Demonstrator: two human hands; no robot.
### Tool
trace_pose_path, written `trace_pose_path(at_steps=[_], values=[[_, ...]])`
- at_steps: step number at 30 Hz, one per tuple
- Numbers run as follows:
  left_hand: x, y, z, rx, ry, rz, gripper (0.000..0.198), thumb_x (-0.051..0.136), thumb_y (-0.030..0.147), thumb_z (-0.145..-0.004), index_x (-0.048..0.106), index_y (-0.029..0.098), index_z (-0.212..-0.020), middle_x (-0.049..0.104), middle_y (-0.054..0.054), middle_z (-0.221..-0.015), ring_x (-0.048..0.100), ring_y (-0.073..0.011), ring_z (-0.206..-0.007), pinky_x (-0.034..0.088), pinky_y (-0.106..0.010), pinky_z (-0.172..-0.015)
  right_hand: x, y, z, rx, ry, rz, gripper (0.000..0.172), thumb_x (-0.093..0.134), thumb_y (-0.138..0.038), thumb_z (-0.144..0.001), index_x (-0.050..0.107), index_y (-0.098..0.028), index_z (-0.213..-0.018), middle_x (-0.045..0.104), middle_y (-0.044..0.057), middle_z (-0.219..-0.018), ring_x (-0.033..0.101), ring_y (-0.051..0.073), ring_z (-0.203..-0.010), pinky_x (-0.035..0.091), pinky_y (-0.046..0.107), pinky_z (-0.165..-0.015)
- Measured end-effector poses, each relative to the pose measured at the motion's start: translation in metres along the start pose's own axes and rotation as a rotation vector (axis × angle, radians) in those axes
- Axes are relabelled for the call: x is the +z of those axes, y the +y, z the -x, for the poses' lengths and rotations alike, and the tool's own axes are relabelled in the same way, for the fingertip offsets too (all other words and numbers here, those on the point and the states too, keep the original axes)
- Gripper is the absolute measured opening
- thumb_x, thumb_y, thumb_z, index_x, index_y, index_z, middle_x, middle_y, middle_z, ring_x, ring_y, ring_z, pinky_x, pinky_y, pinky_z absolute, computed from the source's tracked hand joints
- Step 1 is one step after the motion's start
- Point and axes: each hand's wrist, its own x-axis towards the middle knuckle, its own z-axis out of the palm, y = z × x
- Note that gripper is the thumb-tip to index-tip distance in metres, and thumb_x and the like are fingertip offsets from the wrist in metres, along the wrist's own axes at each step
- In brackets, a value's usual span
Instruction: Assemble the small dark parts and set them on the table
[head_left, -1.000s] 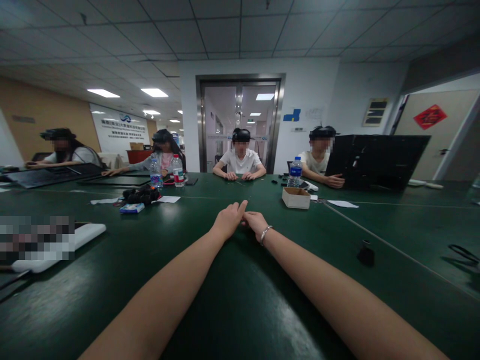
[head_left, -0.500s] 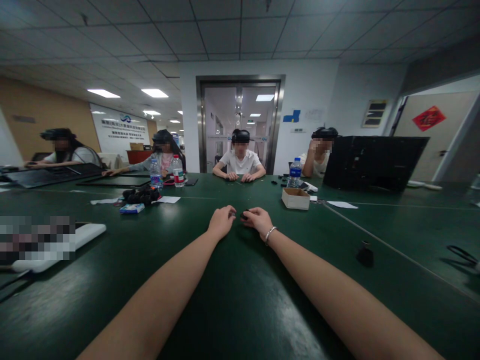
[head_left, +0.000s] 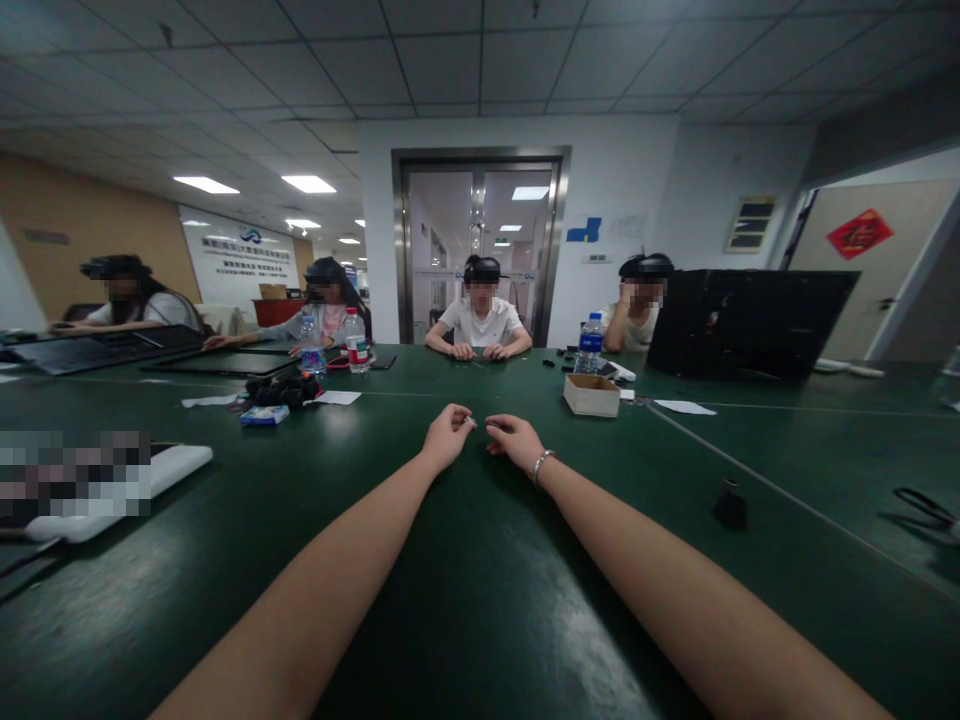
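in the head view, the person's left hand point(head_left: 445, 440) pinches a small pale bit point(head_left: 470, 423) at its fingertips over the green bench point(head_left: 472, 580); the bit lies just left of the right hand point(head_left: 519, 441), apart from it, its long axis too small to make out; the right hand's fingers curl inward, whether grasping anything cannot be told
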Motion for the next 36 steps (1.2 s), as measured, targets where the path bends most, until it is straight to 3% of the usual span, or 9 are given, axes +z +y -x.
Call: trace_pose_path(at_steps=[3,8,15,23,29,36], values=[[0.0,0.0,-0.001,0.016,-0.064,0.112,0.023,0.053,0.01,-0.075,0.054,0.015,-0.097,0.065,-0.004,-0.084,0.062,-0.0119,-0.081,0.047,-0.03,-0.083,0.001,-0.001,0.003,-0.008,0.013,0.001,0.025,0.061,-0.005,-0.068,0.054,-0.015,-0.09,0.06,-0.001,-0.072,0.058,0.007,-0.044,0.05,0.018,-0.043],[0.0,0.007,0.001,0.0,-0.13,0.125,0.014,0.054,0.009,-0.074,0.06,0.013,-0.085,0.066,-0.006,-0.086,0.062,-0.0133,-0.084,0.047,-0.031,-0.084,0.002,-0.001,0.003,-0.018,-0.022,-0.025,0.025,0.06,-0.004,-0.067,0.048,-0.016,-0.085,0.058,-0.004,-0.063,0.058,0.007,-0.044,0.047,0.017,-0.041],[0.0,0.005,0.001,-0.051,-0.151,0.118,0.014,0.06,0.012,-0.07,0.061,0.012,-0.084,0.067,-0.008,-0.086,0.062,-0.0139,-0.08,0.047,-0.032,-0.084,0.001,0.002,0.001,-0.031,0.003,-0.025,0.018,0.061,-0.004,-0.068,0.054,-0.013,-0.081,0.056,-0.005,-0.059,0.056,0.006,-0.043,0.047,0.015,-0.042],[0.002,-0.007,-0.004,-0.083,-0.151,0.103,0.017,0.063,0.019,-0.069,0.062,0.012,-0.085,0.067,-0.008,-0.081,0.062,-0.0144,-0.074,0.049,-0.031,-0.075,0.0,-0.007,0.004,0.066,0.037,-0.2,0.016,0.058,-0.007,-0.073,0.054,-0.014,-0.087,0.057,-0.003,-0.059,0.06,0.008,-0.046,0.051,0.018,-0.045],[0.001,-0.005,-0.003,-0.092,-0.17,0.161,0.019,0.065,0.02,-0.069,0.061,0.012,-0.086,0.067,-0.007,-0.08,0.061,-0.0128,-0.07,0.049,-0.029,-0.071,-0.002,-0.001,0.0,0.083,0.048,-0.203,0.011,0.061,-0.018,-0.076,0.052,-0.014,-0.082,0.058,-0.001,-0.056,0.061,0.01,-0.045,0.05,0.017,-0.042],[0.0,0.007,0.003,-0.091,-0.179,0.236,0.019,0.066,0.017,-0.068,0.06,0.012,-0.085,0.067,-0.006,-0.078,0.062,-0.013,-0.071,0.049,-0.03,-0.072,-0.006,0.004,-0.004,0.021,0.029,-0.144,0.023,0.062,-0.034,-0.075,0.051,-0.015,-0.083,0.054,-0.005,-0.046,0.054,0.008,-0.036,0.044,0.016,-0.034]])
